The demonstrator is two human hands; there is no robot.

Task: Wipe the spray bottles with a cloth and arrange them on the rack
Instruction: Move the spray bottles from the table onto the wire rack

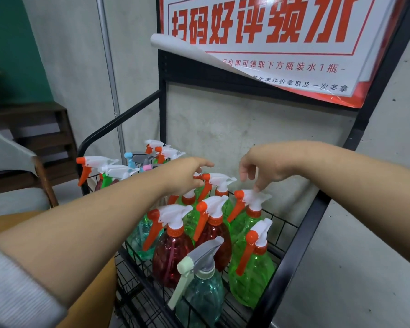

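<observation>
A: Nearest you, the pale teal plastic spray bottle with a grey trigger head point(200, 290) stands in the black wire rack basket point(279, 252). No cloth shows.

B: You're arranging. Your left hand point(187, 176) curls around a white-and-orange sprayer head point(217, 182); your right hand point(258, 170), loosely spread, fingertips another sprayer top point(252, 197). Next, square them up.

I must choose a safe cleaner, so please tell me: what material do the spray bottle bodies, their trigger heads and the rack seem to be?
Green bottle: probably thin glossy clear-tinted plastic; you see through it and highlights show.
Its trigger head: opaque white and orange moulded plastic, smooth.
Rack: likely metal, black painted bars and thin wire grid.
</observation>
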